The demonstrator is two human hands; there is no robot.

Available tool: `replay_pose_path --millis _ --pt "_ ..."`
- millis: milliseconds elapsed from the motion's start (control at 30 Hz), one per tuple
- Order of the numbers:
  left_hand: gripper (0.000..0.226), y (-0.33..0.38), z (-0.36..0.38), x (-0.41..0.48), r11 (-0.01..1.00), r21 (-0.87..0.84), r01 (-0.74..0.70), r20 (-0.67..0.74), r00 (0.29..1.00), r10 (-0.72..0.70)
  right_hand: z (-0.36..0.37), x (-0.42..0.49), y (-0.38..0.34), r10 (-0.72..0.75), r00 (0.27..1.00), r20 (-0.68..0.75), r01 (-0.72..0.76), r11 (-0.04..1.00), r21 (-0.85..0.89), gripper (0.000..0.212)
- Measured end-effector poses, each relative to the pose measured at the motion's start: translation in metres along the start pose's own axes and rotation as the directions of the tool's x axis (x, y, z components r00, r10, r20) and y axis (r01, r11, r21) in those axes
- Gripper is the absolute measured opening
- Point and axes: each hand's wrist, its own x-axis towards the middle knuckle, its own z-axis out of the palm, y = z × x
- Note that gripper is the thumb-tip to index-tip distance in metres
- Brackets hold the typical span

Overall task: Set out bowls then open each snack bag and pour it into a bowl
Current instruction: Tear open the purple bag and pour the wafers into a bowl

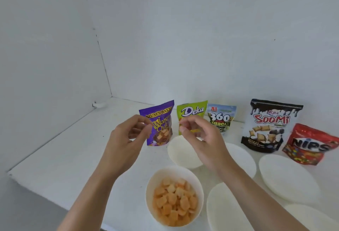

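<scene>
Left hand [126, 139]: raised above the table [73, 157], fingers curled, thumb and forefinger tips close together right at the left edge of the purple bag [162, 120]; cannot tell whether pinching the bag or just in front of it.
Right hand [201, 139]: raised beside the left, fingers curled in, fingertips in front of the lower part of the green Deka bag [192, 110]; cannot tell whether holding anything.
Purple bag: upright at the far left of the row, leaning a little to the right.
Green Deka bag: upright, just right of the purple one, top looks sealed.
360 bag [221, 118]: upright, just beside the Deka bag on its right.
Soomi bag [269, 126]: black and white, upright, further right, apart from the 360 bag.
Nips bag [310, 144]: red, tilted, at the far right, overlapping the lower right corner of the Soomi bag.
Filled bowl [156, 179]: white, near edge of the table, between the forearms, holding orange pieces [174, 197].
Other bowls: one [181, 153] just near of the Deka bag; one [242, 159] partly hidden behind the right wrist; one [286, 177] near of the Soomi bag; one [225, 208] right of the filled bowl, almost touching it; one [311, 218] at the near right corner, cut off by the forearm.
Setting: white table set into a white wall corner.
</scene>
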Motion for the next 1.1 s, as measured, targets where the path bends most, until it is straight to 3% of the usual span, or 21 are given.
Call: replay_pose_path --millis 200,400,567,733,1100 --pt "0.010 -0.008 0.033 0.041 0.999 0.041 0.031 -0.107 0.994 -0.027 -0.018 0.059 0.034 0.008 1.000 0.020 -0.009 1.000 0.008 0.007" --pt "0.011 -0.039 0.035 0.085 0.988 0.147 0.050 -0.140 0.990 -0.029 -0.003 0.111 0.059 -0.027 0.998 0.061 0.033 0.994 -0.102 0.007" --pt "0.007 -0.080 0.030 0.129 0.961 0.268 0.064 -0.096 0.995 -0.040 0.024 0.151 0.083 -0.056 0.996 0.072 0.073 0.964 -0.257 0.008" --pt "0.013 -0.116 0.034 0.160 0.955 0.278 0.107 0.027 0.993 -0.119 0.051 0.178 0.101 -0.042 0.997 0.072 0.064 0.940 -0.335 0.013" --pt "0.015 -0.150 -0.001 0.163 0.960 0.280 0.001 0.136 0.990 -0.040 0.082 0.168 0.120 -0.050 0.990 0.131 0.112 0.848 -0.518 0.022"
